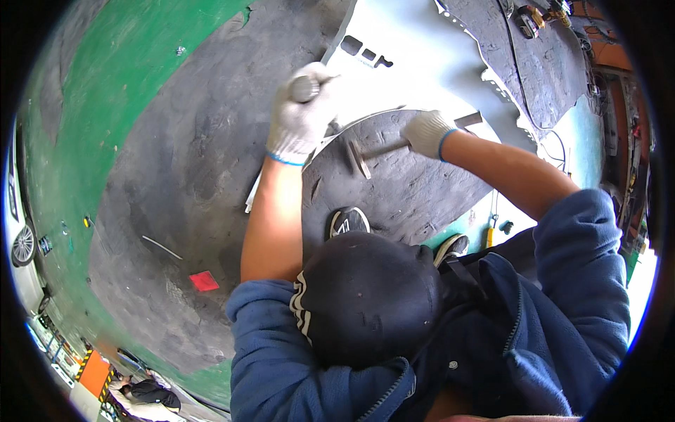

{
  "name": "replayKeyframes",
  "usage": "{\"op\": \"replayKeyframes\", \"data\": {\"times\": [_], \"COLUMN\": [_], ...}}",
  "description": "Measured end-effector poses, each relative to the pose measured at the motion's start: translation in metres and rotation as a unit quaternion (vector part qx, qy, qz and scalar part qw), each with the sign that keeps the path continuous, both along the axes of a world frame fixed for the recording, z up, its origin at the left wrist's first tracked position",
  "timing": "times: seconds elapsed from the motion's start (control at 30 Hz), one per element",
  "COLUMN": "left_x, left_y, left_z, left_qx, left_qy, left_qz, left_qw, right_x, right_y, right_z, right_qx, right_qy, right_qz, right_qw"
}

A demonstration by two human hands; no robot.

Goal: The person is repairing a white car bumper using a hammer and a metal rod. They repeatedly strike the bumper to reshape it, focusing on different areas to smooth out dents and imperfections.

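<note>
A large white sheet-metal car panel [429, 53], with a curved arch edge and small cutouts, lies in front of me. My left hand [299, 123], in a white knit glove, is closed around a grey round-ended metal tool [304, 88] at the panel's left edge; most of that tool is hidden in the glove. In my right hand [427, 133], gloved the same way, is a hammer [385, 149] gripped by its handle. The hammer's head points left, over the dark floor inside the arch, and the handle's other end sticks out beyond my fist.
Dark matting [176, 176] covers part of the green floor [133, 63]. A red square [204, 281] and a thin white strip [162, 247] lie at left. A yellow-handled tool [490, 235] is beside my shoe [451, 247]. A cordless power tool [527, 22] and a cable lie at far right.
</note>
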State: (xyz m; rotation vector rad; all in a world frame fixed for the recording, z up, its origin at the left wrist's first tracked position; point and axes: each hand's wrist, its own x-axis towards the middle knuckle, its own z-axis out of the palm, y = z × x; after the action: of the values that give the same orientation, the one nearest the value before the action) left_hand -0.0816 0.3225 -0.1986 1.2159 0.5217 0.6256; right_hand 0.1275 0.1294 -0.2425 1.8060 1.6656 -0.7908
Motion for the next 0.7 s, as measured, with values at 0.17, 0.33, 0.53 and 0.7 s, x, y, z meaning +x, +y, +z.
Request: {"op": "replayKeyframes", "data": {"times": [0.17, 0.33, 0.53, 0.7], "left_x": [-0.056, -0.082, -0.083, -0.096], "left_y": [0.024, 0.004, -0.018, -0.029], "left_z": [0.021, 0.015, -0.009, -0.024], "left_qx": [-0.092, -0.044, 0.025, 0.045], "left_qy": [-0.002, 0.071, 0.048, 0.018], "left_qz": [0.034, 0.029, 0.051, 0.087], "left_qw": [0.995, 0.996, 0.997, 0.995], "right_x": [-0.015, -0.013, 0.0, -0.005], "right_y": [-0.041, -0.062, -0.045, -0.005], "right_z": [0.016, 0.006, 0.04, 0.125], "right_qx": [-0.071, -0.062, -0.045, 0.159], "right_qy": [0.05, 0.087, 0.158, 0.199], "right_qz": [-0.108, -0.189, -0.242, -0.198], "right_qw": [0.99, 0.976, 0.956, 0.946]}}
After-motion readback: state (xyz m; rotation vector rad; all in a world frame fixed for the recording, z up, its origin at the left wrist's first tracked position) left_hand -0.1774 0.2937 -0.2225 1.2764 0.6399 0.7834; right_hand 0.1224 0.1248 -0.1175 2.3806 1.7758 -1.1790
